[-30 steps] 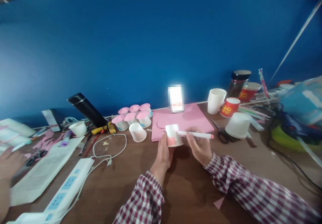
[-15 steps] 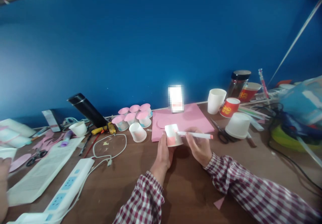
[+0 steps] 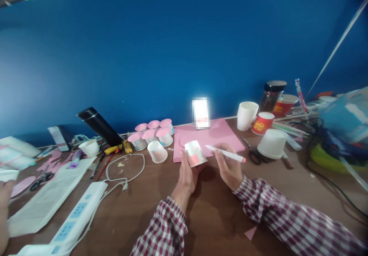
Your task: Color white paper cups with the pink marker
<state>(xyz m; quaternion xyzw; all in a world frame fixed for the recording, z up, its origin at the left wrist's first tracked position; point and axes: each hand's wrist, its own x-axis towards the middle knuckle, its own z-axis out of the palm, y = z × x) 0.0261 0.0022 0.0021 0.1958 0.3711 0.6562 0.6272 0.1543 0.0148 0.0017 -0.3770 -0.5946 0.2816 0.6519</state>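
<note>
My left hand (image 3: 186, 176) is closed around a white paper cup (image 3: 194, 153) with pink patches on its side, tilted above the table's front middle. In my right hand (image 3: 230, 167) is a white marker (image 3: 228, 154) with a pink end, its tip pointing left toward the cup but apart from it. Behind both hands lie stacked sheets of pink paper (image 3: 215, 133). A plain white cup (image 3: 157, 151) stands left of the pink sheets, in front of several cups with pink tops (image 3: 150, 134).
On the right are scissors (image 3: 254, 156), an upturned white cup (image 3: 272, 144), a red cup (image 3: 262, 123) and a white cup (image 3: 246, 116). A power strip (image 3: 71, 213), white cable (image 3: 143, 164) and black bottle (image 3: 99, 125) are at left. Another person's hand (image 3: 4, 210) shows at the left edge.
The marker tip has come away from the cup, and my right hand has shifted slightly right. The cup has turned and tilted in my left hand, showing more of its pink patches.
</note>
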